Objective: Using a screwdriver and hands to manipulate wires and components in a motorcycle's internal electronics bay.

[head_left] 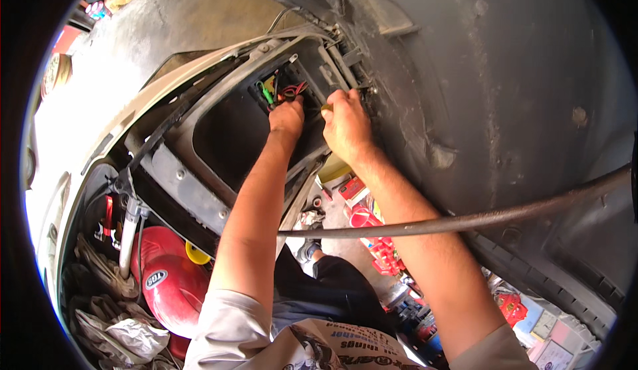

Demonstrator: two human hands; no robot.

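My left hand (pixel 287 116) reaches into a small recess at the far end of a black storage bucket (pixel 222 127) in a scooter-like body. Its fingers are bent around something I cannot make out, among red wires (pixel 292 89) and a green connector (pixel 266 93). Just to the right, my right hand (pixel 347 123) is closed in a fist beside the bucket's rim. A yellowish handle end (pixel 327 107) sticks out of that fist; the rest of the tool is mostly hidden. Past my right knuckles is a metal hinge area (pixel 355 71).
A large dark seat-like panel (pixel 505 84) stands raised on the right. A long dark bar (pixel 465 222) crosses over my right forearm. At the lower left lie a red helmet-like shell (pixel 169 283), a metal tube (pixel 127 244) and crumpled cloth (pixel 109 327). Red packages (pixel 384 253) sit below.
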